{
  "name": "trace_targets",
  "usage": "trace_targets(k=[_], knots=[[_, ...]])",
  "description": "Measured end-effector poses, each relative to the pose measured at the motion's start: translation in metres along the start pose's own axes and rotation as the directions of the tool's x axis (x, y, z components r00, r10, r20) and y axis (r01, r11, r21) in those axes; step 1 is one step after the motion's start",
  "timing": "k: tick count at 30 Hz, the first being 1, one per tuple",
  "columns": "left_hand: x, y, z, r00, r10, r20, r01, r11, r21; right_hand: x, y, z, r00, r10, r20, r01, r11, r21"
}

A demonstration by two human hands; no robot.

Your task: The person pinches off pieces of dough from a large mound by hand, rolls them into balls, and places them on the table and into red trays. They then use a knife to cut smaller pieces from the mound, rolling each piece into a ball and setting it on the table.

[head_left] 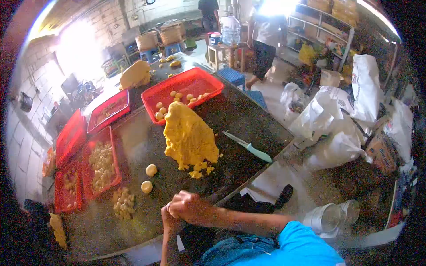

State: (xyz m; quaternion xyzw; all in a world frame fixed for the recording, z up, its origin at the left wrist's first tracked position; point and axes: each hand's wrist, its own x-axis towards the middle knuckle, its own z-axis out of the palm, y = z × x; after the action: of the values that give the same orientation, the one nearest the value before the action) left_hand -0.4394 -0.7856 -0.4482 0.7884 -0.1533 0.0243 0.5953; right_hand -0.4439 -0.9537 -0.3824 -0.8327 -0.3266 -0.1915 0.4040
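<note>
Near the table's front edge my left hand (170,219) and my right hand (191,207) are closed together; whatever lies between them is hidden. Just beyond them a large yellow dough mound (188,135) rests on the dark table (239,111), with crumbs at its near side. Two round pale dough balls (151,170) lie to the left of the mound. A pile of small pale pieces (124,203) sits further left. The knife (254,150) with a pale green handle lies right of the mound.
Behind the mound is a red tray (208,86) with dough balls. More red trays (116,164) line the left, one holding pale pieces. Another dough lump (135,74) sits at the far end. Two people stand beyond the table. White sacks (339,146) and buckets (326,218) are on the right.
</note>
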Motion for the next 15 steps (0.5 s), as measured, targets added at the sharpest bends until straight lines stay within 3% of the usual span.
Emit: trace_targets(k=[2, 4, 5, 8, 10, 12, 13, 14, 15], knots=[[0.002, -0.001, 0.004, 0.999, -0.002, -0.054, -0.001, 0.997, -0.073, -0.007, 0.009, 0.02, 0.998, -0.011, -0.062, 0.007, 0.998, -0.066], [0.006, 0.013, 0.001, 0.993, -0.112, 0.039, 0.115, 0.987, -0.11, 0.0, 0.005, 0.008, 0.999, -0.03, 0.015, 0.03, 1.0, -0.006], [0.009, 0.021, -0.002, 0.989, -0.111, 0.094, 0.117, 0.992, -0.056, 0.001, 0.002, -0.001, 0.984, 0.131, 0.116, -0.154, 0.966, 0.21], [0.007, 0.003, -0.003, 0.996, -0.046, 0.075, 0.046, 0.999, 0.001, -0.001, 0.014, -0.002, 0.995, 0.01, 0.099, -0.037, 0.959, 0.279], [0.002, -0.041, -0.007, 0.996, -0.043, 0.083, 0.041, 0.999, 0.027, -0.006, 0.001, -0.001, 0.988, 0.1, 0.12, -0.124, 0.969, 0.214], [0.006, -0.051, -0.004, 0.995, -0.035, 0.093, 0.03, 0.998, 0.049, -0.031, 0.018, 0.038, 1.0, 0.018, 0.006, -0.019, 0.998, 0.068], [0.004, -0.039, -0.004, 0.991, 0.074, 0.11, -0.089, 0.986, 0.138, -0.018, 0.006, 0.016, 0.999, 0.011, 0.053, -0.022, 0.976, 0.215], [-0.001, -0.026, -0.006, 0.976, 0.176, 0.131, -0.202, 0.953, 0.226, -0.01, 0.013, 0.0, 0.998, 0.012, 0.056, -0.024, 0.976, 0.217], [-0.003, 0.02, 0.017, 0.993, 0.086, -0.082, -0.09, 0.995, -0.047, -0.004, 0.018, -0.014, 0.987, 0.053, 0.151, -0.103, 0.933, 0.344]])
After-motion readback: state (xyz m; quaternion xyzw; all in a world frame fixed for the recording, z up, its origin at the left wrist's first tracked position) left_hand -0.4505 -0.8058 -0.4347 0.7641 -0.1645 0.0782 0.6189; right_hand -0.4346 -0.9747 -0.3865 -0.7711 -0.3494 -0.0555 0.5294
